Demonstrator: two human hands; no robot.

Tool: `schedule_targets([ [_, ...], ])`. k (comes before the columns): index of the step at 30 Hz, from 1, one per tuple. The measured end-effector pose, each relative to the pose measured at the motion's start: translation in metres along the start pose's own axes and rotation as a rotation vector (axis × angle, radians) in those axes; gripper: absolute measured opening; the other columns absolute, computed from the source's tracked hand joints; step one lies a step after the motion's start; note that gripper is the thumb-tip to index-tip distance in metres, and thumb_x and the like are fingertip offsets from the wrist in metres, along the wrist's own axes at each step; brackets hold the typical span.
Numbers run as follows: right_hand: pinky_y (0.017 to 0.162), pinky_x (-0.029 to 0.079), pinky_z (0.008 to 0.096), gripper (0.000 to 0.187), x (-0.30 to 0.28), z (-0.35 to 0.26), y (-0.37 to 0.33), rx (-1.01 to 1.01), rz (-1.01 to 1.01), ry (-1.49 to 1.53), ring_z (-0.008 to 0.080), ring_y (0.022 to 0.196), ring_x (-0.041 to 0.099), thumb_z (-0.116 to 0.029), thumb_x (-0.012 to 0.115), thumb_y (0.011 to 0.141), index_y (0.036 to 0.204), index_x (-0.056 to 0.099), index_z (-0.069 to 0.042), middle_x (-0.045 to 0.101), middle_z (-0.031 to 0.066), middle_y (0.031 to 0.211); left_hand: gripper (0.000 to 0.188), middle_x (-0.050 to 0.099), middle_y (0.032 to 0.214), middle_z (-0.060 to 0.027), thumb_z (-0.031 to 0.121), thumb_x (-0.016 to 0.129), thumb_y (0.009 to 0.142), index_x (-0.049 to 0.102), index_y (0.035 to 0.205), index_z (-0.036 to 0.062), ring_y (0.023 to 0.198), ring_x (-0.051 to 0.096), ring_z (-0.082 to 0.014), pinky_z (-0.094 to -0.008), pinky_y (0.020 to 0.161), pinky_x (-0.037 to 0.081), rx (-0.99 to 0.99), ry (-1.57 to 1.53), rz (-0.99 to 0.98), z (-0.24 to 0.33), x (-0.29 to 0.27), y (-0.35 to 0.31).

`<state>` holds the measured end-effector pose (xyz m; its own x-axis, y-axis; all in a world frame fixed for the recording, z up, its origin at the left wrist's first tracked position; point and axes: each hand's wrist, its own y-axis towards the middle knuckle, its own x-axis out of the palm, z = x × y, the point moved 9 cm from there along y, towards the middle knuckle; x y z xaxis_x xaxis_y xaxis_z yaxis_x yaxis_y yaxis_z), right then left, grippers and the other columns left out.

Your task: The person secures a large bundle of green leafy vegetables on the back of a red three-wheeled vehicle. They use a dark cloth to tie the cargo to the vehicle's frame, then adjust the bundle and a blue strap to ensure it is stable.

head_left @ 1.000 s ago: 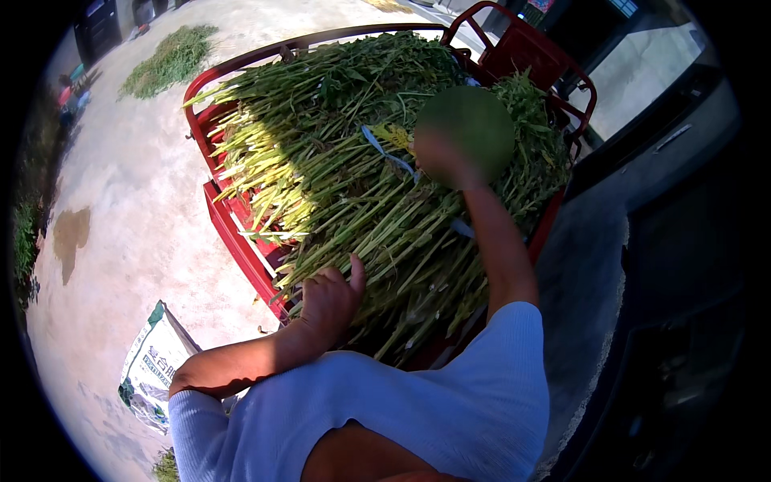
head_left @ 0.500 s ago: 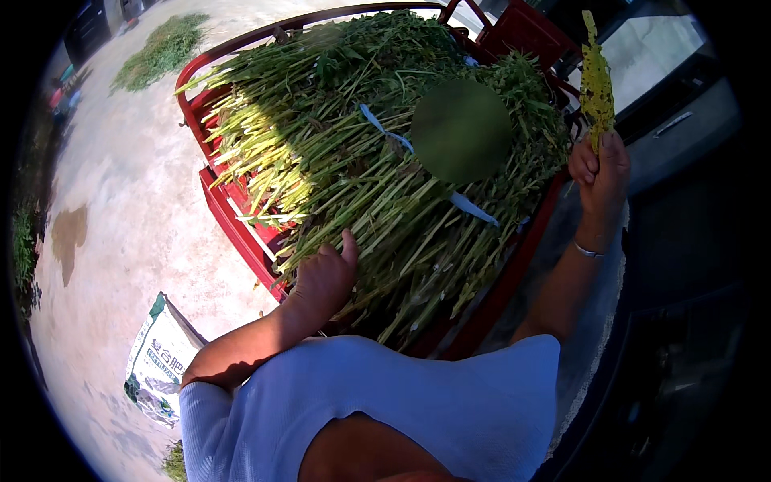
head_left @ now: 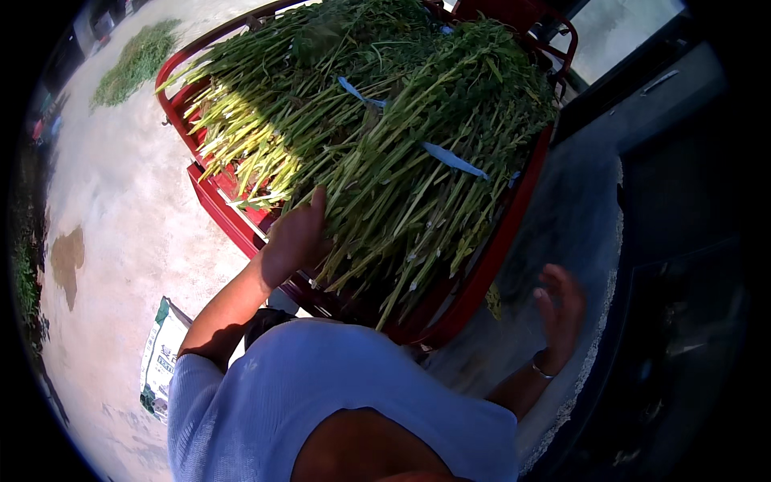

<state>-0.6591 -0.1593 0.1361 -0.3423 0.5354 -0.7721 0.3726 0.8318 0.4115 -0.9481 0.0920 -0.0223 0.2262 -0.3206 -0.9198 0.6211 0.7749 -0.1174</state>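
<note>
A thick heap of cut green leafy stalks (head_left: 377, 161) lies across the red cart bed (head_left: 217, 205), pale stem ends toward the left and front. My left hand (head_left: 295, 237) is closed at the near stem ends, thumb up along them; its other fingers are mostly hidden. To the right of the cart, my right hand (head_left: 562, 309) is empty, fingers apart and slightly blurred, a bracelet at the wrist. A yellow spotted leaf (head_left: 493, 302) is apart from that hand, beside the cart's red side rail (head_left: 474, 309). Blue strips (head_left: 454, 159) lie across the stalks.
A white and green printed sack (head_left: 163, 353) stands on the pale concrete ground (head_left: 128, 201) at left. More cut greenery (head_left: 140, 64) lies on the ground farther off. Along the right runs a dark structure (head_left: 683, 241) with a rough pale edge.
My right hand has come down from beside the cart's far right and let go of the yellow leaf, which is now lower. My left hand stays at the stem ends. The view has shifted.
</note>
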Motion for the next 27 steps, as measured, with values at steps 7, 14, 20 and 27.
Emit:
schedule_targets([
  [7, 0.065, 0.047, 0.0301, 0.072, 0.127, -0.283, -0.026, -0.629, -1.001, 1.546, 0.025, 0.091, 0.056, -0.054, 0.063, 0.076, 0.12, 0.051, 0.002, 0.053, 0.0178, 0.117, 0.09, 0.058, 0.093, -0.0254, 0.02, 0.072, 0.066, 0.019, 0.137, 0.0039, 0.084, 0.058, -0.0422, -0.0469, 0.071, 0.048, 0.129, -0.163, 0.075, -0.017, -0.032, -0.027],
  [14, 0.066, 0.047, 0.0291, 0.073, 0.176, -0.453, -0.022, -0.879, -1.182, 2.144, 0.02, 0.087, 0.054, -0.047, 0.071, 0.074, 0.11, 0.047, 0.012, 0.051, 0.017, 0.103, 0.064, 0.053, 0.103, -0.0197, 0.026, 0.069, 0.07, 0.039, 0.123, 0.0054, 0.09, 0.059, -0.0356, -0.0427, 0.075, 0.05, 0.53, -0.274, -0.042, -0.045, -0.052, -0.034],
  [20, 0.067, 0.046, 0.0337, 0.088, 0.237, -0.53, -0.008, -0.846, -0.746, 2.541, 0.0249, 0.085, 0.054, -0.055, 0.071, 0.07, 0.114, 0.041, 0.014, 0.049, 0.0187, 0.1, 0.055, 0.054, 0.109, -0.0189, 0.025, 0.068, 0.07, 0.049, 0.116, 0.0018, 0.09, 0.058, -0.0349, -0.0395, 0.078, 0.049, 0.786, -0.569, -0.114, -0.091, -0.075, -0.048],
  [27, 0.065, 0.044, 0.0317, 0.078, 0.274, -0.555, 0.031, -0.885, -0.726, 2.436, 0.0241, 0.082, 0.052, -0.054, 0.072, 0.069, 0.105, 0.043, 0.009, 0.048, 0.0161, 0.097, 0.045, 0.055, 0.105, -0.0175, 0.016, 0.068, 0.072, 0.053, 0.111, -0.0009, 0.087, 0.061, -0.03, -0.0365, 0.075, 0.049, 0.863, -0.691, -0.253, -0.127, -0.079, -0.018],
])
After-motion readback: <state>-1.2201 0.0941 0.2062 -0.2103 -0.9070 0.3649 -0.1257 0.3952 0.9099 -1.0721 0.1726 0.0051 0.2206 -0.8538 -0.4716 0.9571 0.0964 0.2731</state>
